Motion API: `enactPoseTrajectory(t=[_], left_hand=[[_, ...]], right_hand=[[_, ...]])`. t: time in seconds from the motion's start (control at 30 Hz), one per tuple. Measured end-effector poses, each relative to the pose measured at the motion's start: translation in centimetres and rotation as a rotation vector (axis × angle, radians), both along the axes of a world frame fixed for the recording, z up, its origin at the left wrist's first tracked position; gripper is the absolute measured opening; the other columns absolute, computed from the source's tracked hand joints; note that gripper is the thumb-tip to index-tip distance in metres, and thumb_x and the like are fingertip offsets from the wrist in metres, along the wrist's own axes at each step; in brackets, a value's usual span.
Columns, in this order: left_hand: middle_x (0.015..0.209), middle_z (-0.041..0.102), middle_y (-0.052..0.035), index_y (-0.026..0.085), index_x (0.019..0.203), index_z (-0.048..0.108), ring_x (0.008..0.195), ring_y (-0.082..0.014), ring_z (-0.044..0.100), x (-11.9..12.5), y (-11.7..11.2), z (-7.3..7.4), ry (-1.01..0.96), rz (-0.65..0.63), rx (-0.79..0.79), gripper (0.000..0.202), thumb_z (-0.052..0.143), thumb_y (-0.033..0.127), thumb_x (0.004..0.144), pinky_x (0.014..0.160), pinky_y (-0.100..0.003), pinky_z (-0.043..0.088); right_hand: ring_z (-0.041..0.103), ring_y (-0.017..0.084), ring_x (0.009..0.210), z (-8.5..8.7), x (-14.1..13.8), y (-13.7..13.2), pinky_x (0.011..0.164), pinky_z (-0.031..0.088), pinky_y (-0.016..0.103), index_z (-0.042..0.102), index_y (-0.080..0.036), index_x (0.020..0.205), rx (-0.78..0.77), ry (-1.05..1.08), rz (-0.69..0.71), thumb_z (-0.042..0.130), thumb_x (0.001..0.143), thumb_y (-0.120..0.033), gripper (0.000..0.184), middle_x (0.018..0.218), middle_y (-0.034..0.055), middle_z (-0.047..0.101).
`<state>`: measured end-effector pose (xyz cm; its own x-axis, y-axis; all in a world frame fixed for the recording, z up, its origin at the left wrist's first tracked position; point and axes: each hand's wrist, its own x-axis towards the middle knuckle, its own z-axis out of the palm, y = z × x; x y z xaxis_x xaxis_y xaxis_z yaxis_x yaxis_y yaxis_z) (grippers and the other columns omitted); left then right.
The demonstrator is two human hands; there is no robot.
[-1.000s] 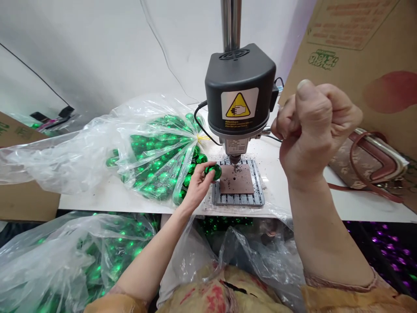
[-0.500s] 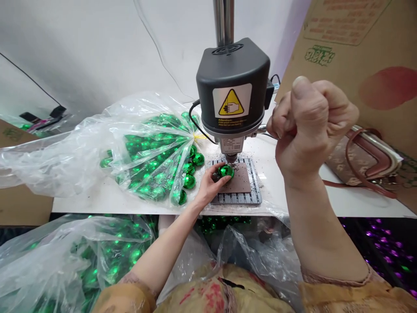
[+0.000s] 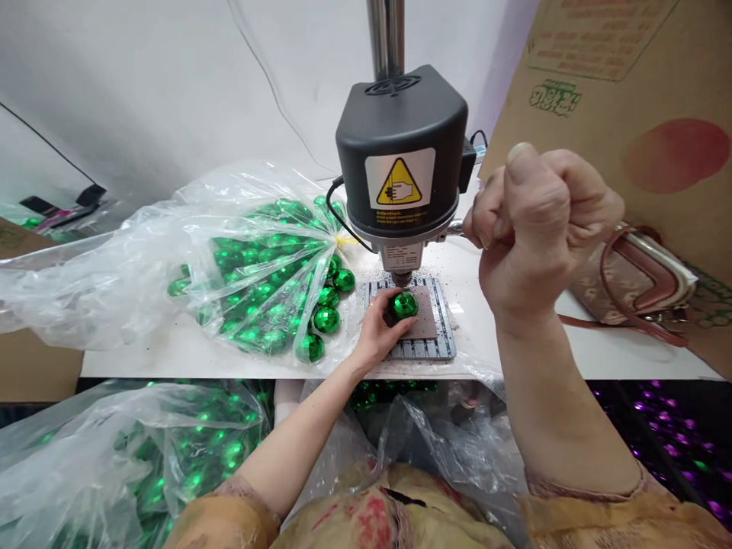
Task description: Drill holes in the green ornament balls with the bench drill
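My left hand (image 3: 378,332) grips a shiny green faceted ball (image 3: 403,305) and holds it on the brown plate of the drill base (image 3: 426,347), right under the drill bit (image 3: 400,278). The black drill press head (image 3: 400,145) with a yellow warning label stands above it. My right hand (image 3: 540,225) is closed in a fist around the press's thin feed lever (image 3: 457,227), to the right of the head.
A clear plastic bag (image 3: 188,259) of green balls lies open on the white table (image 3: 188,352), with a few loose balls (image 3: 327,319) beside my left hand. More bags of green balls (image 3: 131,450) sit below the table edge. A cardboard box (image 3: 629,107) and a handbag (image 3: 634,278) stand at right.
My left hand has carried the green ball from the base's left edge to the spot under the bit. My right fist has stayed on the lever.
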<state>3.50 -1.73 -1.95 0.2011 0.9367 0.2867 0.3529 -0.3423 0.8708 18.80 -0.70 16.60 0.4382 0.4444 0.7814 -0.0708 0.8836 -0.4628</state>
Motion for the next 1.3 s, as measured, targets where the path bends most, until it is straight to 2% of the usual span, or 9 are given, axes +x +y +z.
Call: enactPoseTrajectory(t=[0.1,0.23,0.3,0.43,0.57,0.8,1.1,1.2,1.3], left_hand=[[0.123,0.063,-0.0104,0.021,0.127,0.055,0.113,-0.0267,0.059,-0.1,0.0,-0.4,-0.022,0.01,-0.041,0.058,0.079,0.033,0.076,0.1,-0.043,0.047],[0.124,0.063,-0.0109,0.021,0.126,0.055,0.116,-0.0275,0.059,-0.1,0.2,-0.5,-0.055,0.0,-0.031,0.057,0.079,0.034,0.076,0.102,-0.044,0.046],[0.124,0.063,-0.0107,0.021,0.126,0.056,0.117,-0.0276,0.059,-0.1,0.2,-0.5,-0.059,-0.005,-0.025,0.056,0.079,0.035,0.076,0.103,-0.044,0.046],[0.125,0.063,-0.0106,0.021,0.124,0.056,0.118,-0.0276,0.058,-0.1,0.2,-0.4,-0.066,-0.013,-0.029,0.055,0.079,0.034,0.076,0.104,-0.044,0.045],[0.127,0.061,-0.0104,0.022,0.124,0.057,0.119,-0.0274,0.058,-0.1,0.2,-0.7,-0.085,-0.019,-0.039,0.054,0.079,0.033,0.076,0.104,-0.043,0.045],[0.127,0.061,-0.01,0.022,0.122,0.057,0.119,-0.0268,0.057,-0.1,0.3,-1.2,-0.092,-0.009,-0.023,0.053,0.079,0.035,0.076,0.105,-0.043,0.044],[0.126,0.061,-0.0103,0.022,0.122,0.057,0.119,-0.0269,0.057,-0.2,0.3,-1.0,-0.102,-0.016,-0.028,0.053,0.079,0.034,0.076,0.106,-0.044,0.043],[0.126,0.061,-0.0103,0.021,0.122,0.057,0.118,-0.0269,0.057,-0.2,0.4,-1.0,-0.105,-0.013,-0.031,0.053,0.08,0.034,0.075,0.105,-0.044,0.043],[0.125,0.062,-0.0103,0.021,0.122,0.057,0.117,-0.0269,0.058,0.2,0.2,-0.4,-0.091,0.005,-0.028,0.053,0.079,0.034,0.076,0.103,-0.044,0.045]], right_hand=[[0.03,0.007,0.037,-0.6,-0.1,-0.1,0.04,0.019,0.03,0.033,-0.021,0.048,0.003,-0.001,-0.04,0.063,0.082,-0.029,0.046,0.041,-0.0061,0.031],[0.023,0.005,0.038,-1.9,-0.2,-0.5,0.041,0.016,0.029,0.019,-0.018,0.051,0.052,-0.018,-0.054,0.062,0.082,-0.03,0.054,0.042,-0.0058,0.023],[0.021,0.005,0.039,-2.5,-0.2,-0.7,0.042,0.017,0.029,0.016,-0.017,0.052,0.067,-0.055,-0.068,0.059,0.083,-0.029,0.054,0.042,-0.0051,0.024],[0.021,0.006,0.04,-3.4,0.1,-0.8,0.043,0.018,0.03,0.014,-0.017,0.052,0.096,-0.087,-0.123,0.058,0.082,-0.029,0.055,0.044,-0.0046,0.023],[0.025,0.006,0.039,-4.2,0.4,-0.7,0.042,0.021,0.03,0.016,-0.017,0.05,0.112,-0.121,-0.103,0.057,0.082,-0.027,0.053,0.044,-0.0045,0.025],[0.024,0.005,0.037,-5.2,0.3,-0.4,0.04,0.022,0.028,0.018,-0.018,0.052,0.271,-0.131,-0.108,0.055,0.075,-0.011,0.044,0.045,-0.0057,0.022],[0.024,0.006,0.034,-6.8,0.4,-0.2,0.038,0.024,0.029,0.019,-0.019,0.051,0.329,-0.165,-0.126,0.055,0.072,-0.011,0.042,0.042,-0.0064,0.026],[0.023,0.005,0.033,-6.1,0.1,-0.4,0.037,0.023,0.028,0.017,-0.018,0.05,0.291,-0.131,-0.138,0.056,0.075,-0.014,0.047,0.041,-0.0063,0.024],[0.025,0.004,0.035,-3.4,-0.3,-0.6,0.038,0.018,0.027,0.021,-0.018,0.048,0.141,-0.048,-0.159,0.056,0.079,-0.015,0.047,0.042,-0.006,0.025]])
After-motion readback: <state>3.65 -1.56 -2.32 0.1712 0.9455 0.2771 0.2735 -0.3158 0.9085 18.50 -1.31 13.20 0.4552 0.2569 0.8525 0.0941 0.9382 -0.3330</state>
